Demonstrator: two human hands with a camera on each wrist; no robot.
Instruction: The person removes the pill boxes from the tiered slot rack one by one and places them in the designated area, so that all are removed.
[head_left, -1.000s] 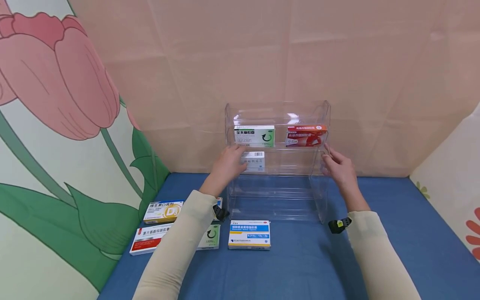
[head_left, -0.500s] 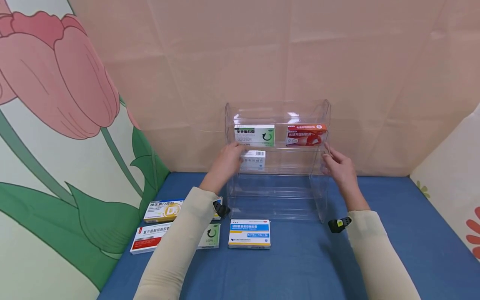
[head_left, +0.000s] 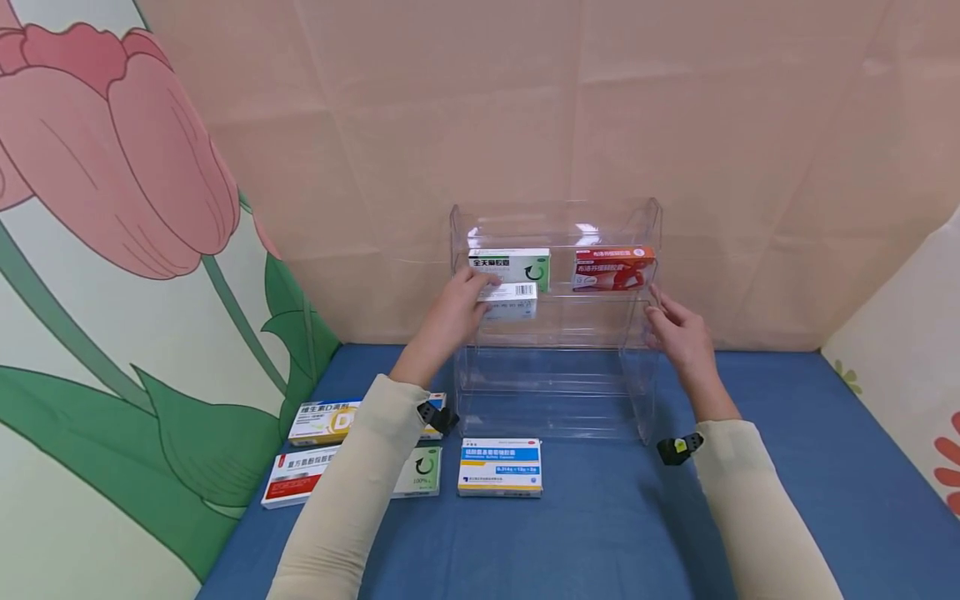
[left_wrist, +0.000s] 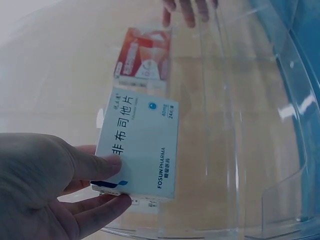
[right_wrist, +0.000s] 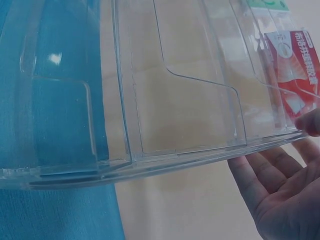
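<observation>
My left hand [head_left: 450, 317] pinches a white medicine box [left_wrist: 140, 140] by one end, thumb on its front face and fingers beneath. The box is in front of the clear acrylic display rack [head_left: 558, 395], overlapping the lower part of a green-and-white medicine box [head_left: 531, 263] on an upper tier. A red medicine box [head_left: 612, 271] sits at the right of that same tier. At the rack's right side, my right hand [head_left: 682, 333] holds the side panel between thumb and fingers; the right wrist view shows the panel's edge [right_wrist: 180, 170] running into this grip.
On the blue cloth [head_left: 592, 533] before the rack lie a blue-and-white box [head_left: 500, 468], a red-and-white box [head_left: 296, 479], a yellow-and-white box [head_left: 318, 425] and a second green-and-white box [head_left: 420, 473]. My left sleeve partly covers several of them. A beige backdrop [head_left: 375, 208] stands behind.
The white medicine box has risen from the tier below to in front of the upper green-and-white box, with my left hand moving up with it. My right hand keeps its place on the rack.
</observation>
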